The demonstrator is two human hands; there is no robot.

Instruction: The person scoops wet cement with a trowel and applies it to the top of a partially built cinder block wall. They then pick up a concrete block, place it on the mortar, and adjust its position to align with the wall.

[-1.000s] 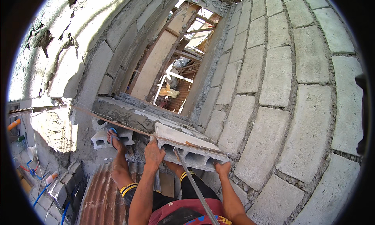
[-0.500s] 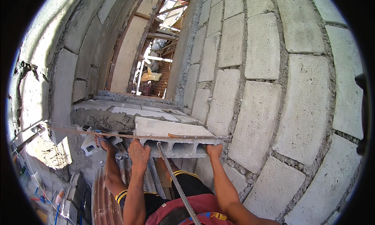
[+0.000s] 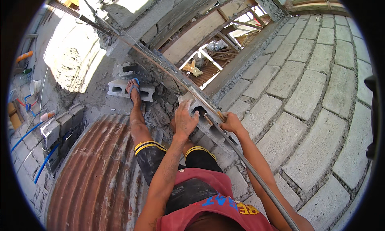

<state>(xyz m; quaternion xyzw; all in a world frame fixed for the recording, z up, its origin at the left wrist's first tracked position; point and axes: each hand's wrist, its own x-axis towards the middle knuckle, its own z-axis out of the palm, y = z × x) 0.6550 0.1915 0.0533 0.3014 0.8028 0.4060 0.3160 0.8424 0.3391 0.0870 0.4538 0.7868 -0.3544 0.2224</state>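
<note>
Grey concrete blocks with rough mortar joints make up the long wall (image 3: 296, 86) that fills the right side. Rust-brown corrugated metal sheet (image 3: 96, 167) lies at lower left, beside the person's legs. Beyond the work, a rectangular opening (image 3: 216, 46) shows timber framing and debris.

One pale grey hollow concrete block (image 3: 214, 131) sits tilted across the view in front of the person, its cells facing up, probably because a long ribbed steel bar (image 3: 260, 183) meets it at a cell mouth; how deep the bar runs inside is hidden. Another grey hollow block (image 3: 120, 88) lies near the corner, apart from the first, and seems to serve as a step: the left foot (image 3: 132, 90), in a blue-grey flip-flop (image 3: 137, 83), rests on it, likely for a steadier stance.

A thin brown strip (image 3: 160, 64) runs diagonally from upper left down past the first block's far edge, perhaps as a guide line.

The left hand (image 3: 185, 120) lies over that block's left end, half curled, thumb apart from the fingers; whether it clamps or merely steadies cannot be told. The right hand (image 3: 232, 123) is curled closed on the upper edge near the other end, just beside the strip, so the two seem to balance the block from both ends.
</note>
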